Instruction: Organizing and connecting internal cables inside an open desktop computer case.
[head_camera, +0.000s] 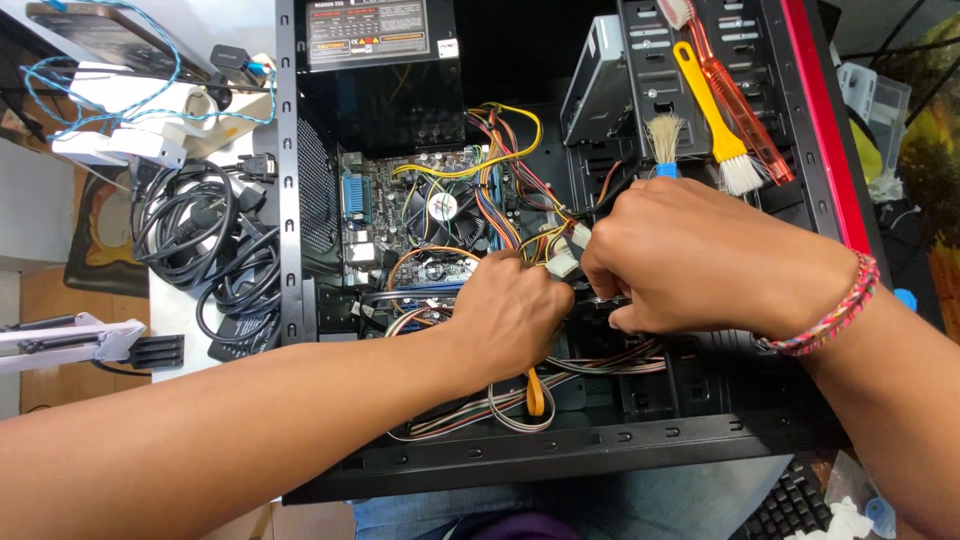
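An open black computer case (560, 455) lies on its side with the motherboard (400, 215) and its round cooler fan (442, 207) exposed. My left hand (505, 318) is clenched over a bundle of coloured cables near the case's middle. My right hand (700, 255) is closed around a thin black cable or tool just right of it, with a white plastic connector (565, 250) between the two hands. What the fingers pinch is partly hidden. A woven bracelet (835, 315) circles my right wrist.
A power supply (370, 35) sits at the case's top. A yellow-handled brush (715, 115), a red-handled brush (740, 95) and a small bristle brush (664, 140) lie on the drive cage. Coiled black cables (200, 245) rest left of the case. A keyboard (790, 505) shows bottom right.
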